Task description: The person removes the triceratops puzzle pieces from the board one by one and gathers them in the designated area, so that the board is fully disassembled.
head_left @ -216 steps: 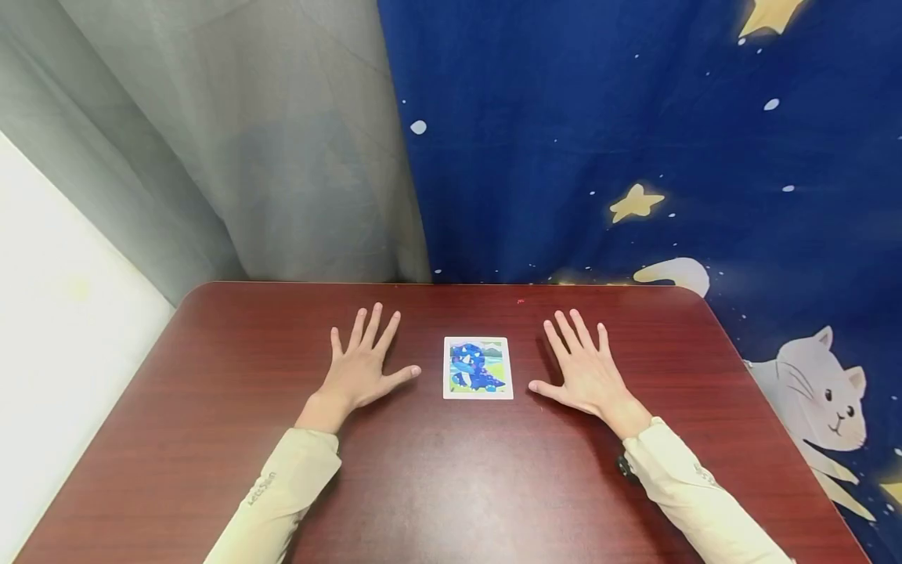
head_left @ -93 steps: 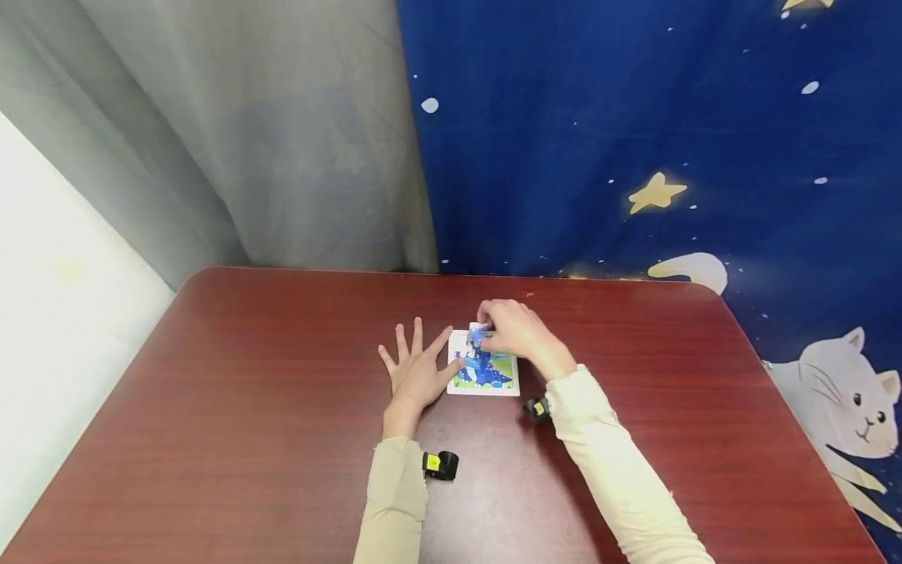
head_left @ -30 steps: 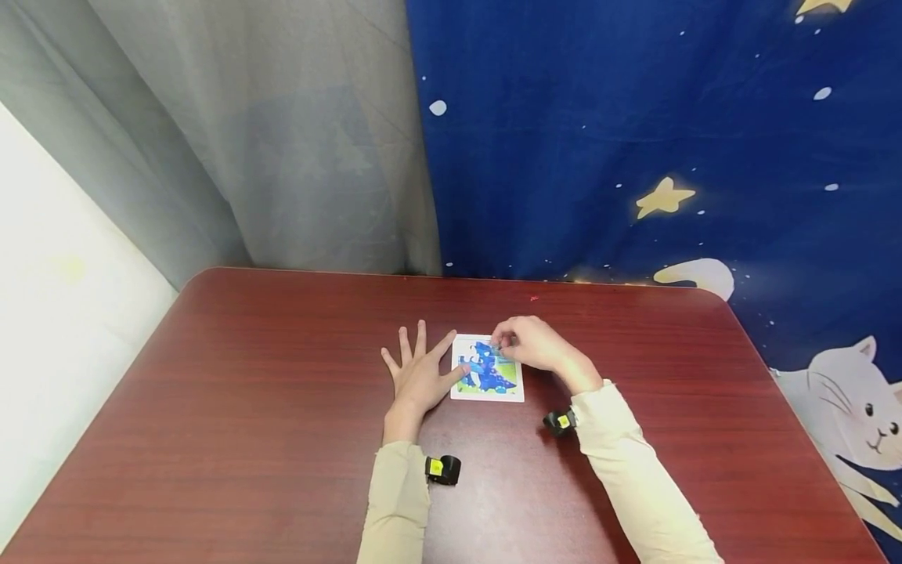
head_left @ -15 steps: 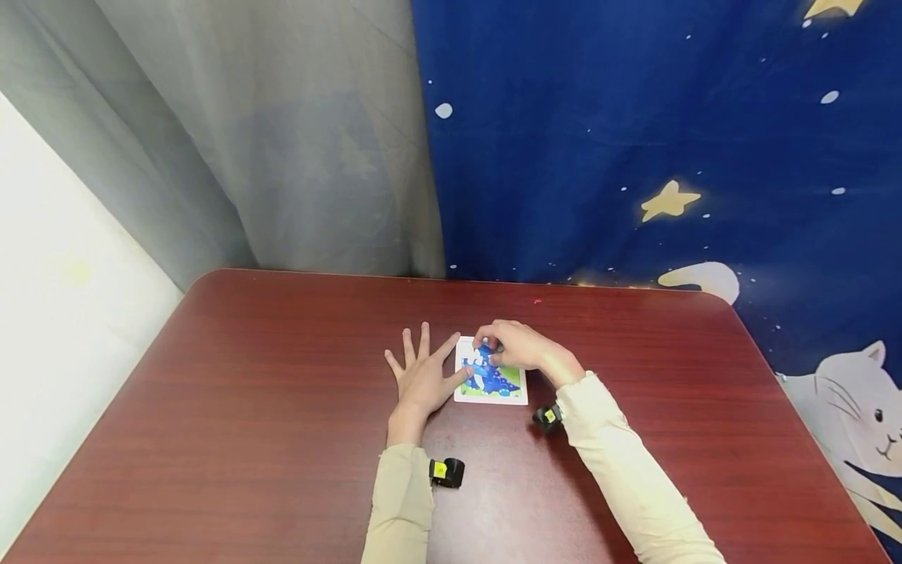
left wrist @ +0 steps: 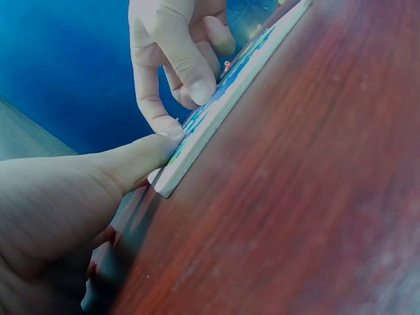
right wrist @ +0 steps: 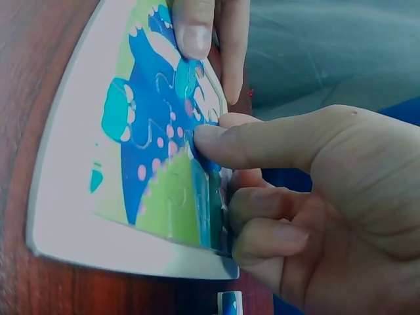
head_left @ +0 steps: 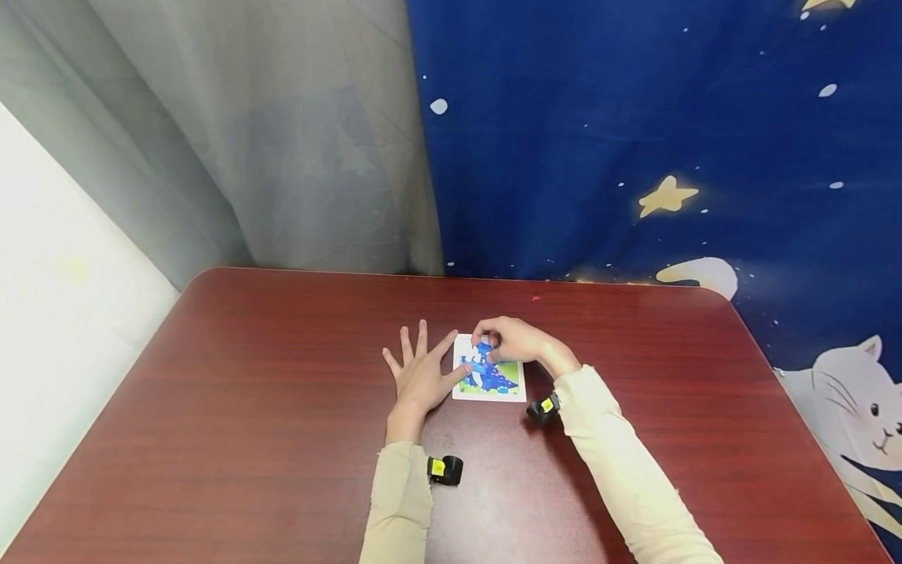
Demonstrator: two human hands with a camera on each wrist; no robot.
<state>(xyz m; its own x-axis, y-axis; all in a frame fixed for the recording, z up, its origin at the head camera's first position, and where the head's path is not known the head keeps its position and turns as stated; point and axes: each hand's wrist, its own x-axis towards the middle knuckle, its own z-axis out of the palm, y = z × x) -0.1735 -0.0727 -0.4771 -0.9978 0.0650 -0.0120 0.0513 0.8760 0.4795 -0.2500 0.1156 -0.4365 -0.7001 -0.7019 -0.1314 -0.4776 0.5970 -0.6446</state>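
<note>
A small jigsaw puzzle [head_left: 499, 382] of a blue dinosaur lies flat in its white tray [right wrist: 65, 223] on the table. My left hand [head_left: 421, 382] rests at its left side with fingers spread; the thumb [left wrist: 147, 157] presses on the puzzle's left part, and the index fingertip touches the upper left corner. Over the upper part, my right hand [head_left: 520, 341] pinches at a puzzle piece with curled thumb and index finger. Most of that piece is hidden by the fingers. Pale bare tray shows near the upper left. One loose puzzle piece [right wrist: 230, 303] lies beside the tray in the right wrist view.
The dark red wooden table [head_left: 268, 407] has a grey curtain [head_left: 324, 157] and a blue star-patterned curtain [head_left: 550, 157] behind it. Each wrist wears a black camera, such as the left one [head_left: 445, 470]. A tiny red scrap [head_left: 536, 298] lies near the far edge.
From lying flat on either side, both hands have come to the puzzle. My right hand lifted a piece at the top, moved to the right side, then back left over the upper part. The left stays.
</note>
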